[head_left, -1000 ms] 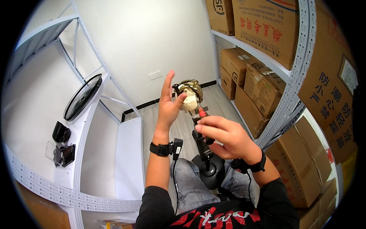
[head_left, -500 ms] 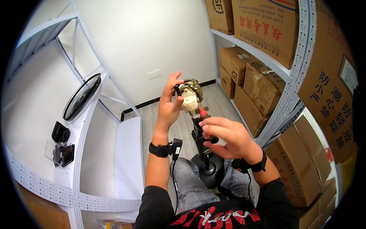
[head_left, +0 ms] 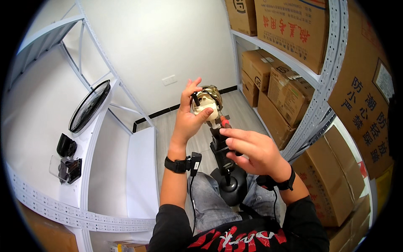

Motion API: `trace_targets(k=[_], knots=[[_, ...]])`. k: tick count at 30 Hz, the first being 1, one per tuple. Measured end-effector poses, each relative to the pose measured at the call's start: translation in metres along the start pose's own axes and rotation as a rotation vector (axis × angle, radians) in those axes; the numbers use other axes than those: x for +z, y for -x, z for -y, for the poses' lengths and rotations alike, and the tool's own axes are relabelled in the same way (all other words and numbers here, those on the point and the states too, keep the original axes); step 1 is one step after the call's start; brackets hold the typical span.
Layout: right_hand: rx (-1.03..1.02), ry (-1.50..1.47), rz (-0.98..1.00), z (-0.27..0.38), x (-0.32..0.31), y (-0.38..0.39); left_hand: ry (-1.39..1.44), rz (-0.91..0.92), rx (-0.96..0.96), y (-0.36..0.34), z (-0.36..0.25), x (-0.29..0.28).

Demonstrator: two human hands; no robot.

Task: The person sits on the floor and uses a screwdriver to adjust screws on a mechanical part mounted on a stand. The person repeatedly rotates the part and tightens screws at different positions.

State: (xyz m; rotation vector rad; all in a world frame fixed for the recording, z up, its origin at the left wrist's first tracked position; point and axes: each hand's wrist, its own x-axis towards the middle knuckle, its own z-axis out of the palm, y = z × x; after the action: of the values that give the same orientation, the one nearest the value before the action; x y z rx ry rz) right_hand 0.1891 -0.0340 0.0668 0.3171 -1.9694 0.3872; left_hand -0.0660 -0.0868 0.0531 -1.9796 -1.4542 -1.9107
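A fan head with its motor [head_left: 212,99] stands on a black stand. Its off-white plastic housing [head_left: 205,112] faces me, with a brass-coloured metal part behind. My left hand [head_left: 189,111] grips the head from the left, thumb pressed on the housing and fingers at the far rim, beside a black peg [head_left: 196,100]. Close below the housing is the red part of a screwdriver [head_left: 226,122]. My right hand [head_left: 254,149] has its fingers closed around the tool's lower handle, which they mostly hide. The round black fan base [head_left: 228,189] sits between my knees.
On the left shelf [head_left: 94,143] lie a black fan grille [head_left: 89,107], a black case [head_left: 66,145] and a box of small bits [head_left: 73,171]. Cardboard boxes [head_left: 289,90] fill the right rack. A black cable [head_left: 191,206] hangs from my left wrist device.
My left thumb has moved right, farther across the housing. The right fingers have straightened somewhat, and the black end of the screwdriver handle is now hidden.
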Motion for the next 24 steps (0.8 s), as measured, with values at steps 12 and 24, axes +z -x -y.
trace_targets(k=[12,24], knots=[[0.063,0.104,-0.057,-0.008,0.002,0.008,0.089,0.007,-0.036,0.002,0.002,0.002],[-0.03,0.132,-0.033,-0.009,-0.002,0.011,0.129,0.007,-0.062,0.002,0.0,0.003]])
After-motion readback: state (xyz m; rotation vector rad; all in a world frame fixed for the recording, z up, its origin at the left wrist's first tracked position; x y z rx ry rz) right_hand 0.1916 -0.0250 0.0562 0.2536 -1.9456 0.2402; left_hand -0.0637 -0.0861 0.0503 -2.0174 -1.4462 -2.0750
